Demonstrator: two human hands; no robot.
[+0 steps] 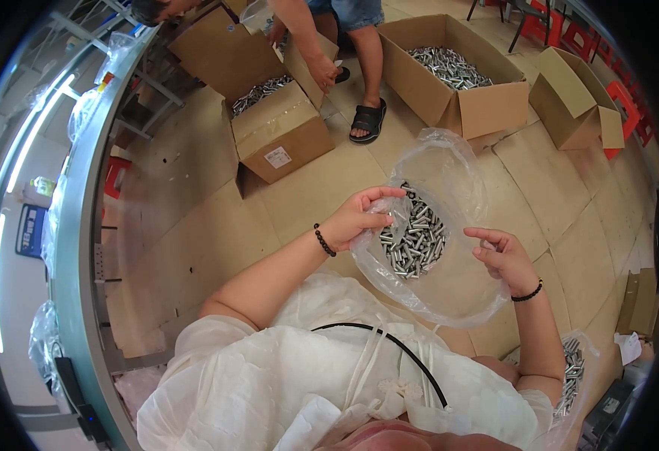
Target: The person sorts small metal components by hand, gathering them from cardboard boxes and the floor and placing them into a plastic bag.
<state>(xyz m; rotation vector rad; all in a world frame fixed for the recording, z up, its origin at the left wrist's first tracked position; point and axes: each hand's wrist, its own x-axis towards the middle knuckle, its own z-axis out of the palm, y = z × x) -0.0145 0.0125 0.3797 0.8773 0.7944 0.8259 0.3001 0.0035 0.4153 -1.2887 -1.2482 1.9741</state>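
Note:
A clear plastic bag [449,301] hangs wide-mouthed in front of me, with many small silver cylindrical metal pieces [418,237] gathered at its bottom. My left hand [363,214] pinches the bag's left rim between thumb and fingers, the film bunched there. On the right side, my right hand [504,259] has its fingers curled on the opposite rim, and the index finger points in over the opening. The bag's loose far edge [449,143] flops away from me toward the floor. What the metal pieces rest on beneath the bag is hidden.
Ahead stand an open carton [284,139] and a larger carton [487,105], both holding similar metal pieces. Another person's hand [322,73] is by the first carton. A third carton [577,105] stands farther right. A long workbench [81,225] runs along my left.

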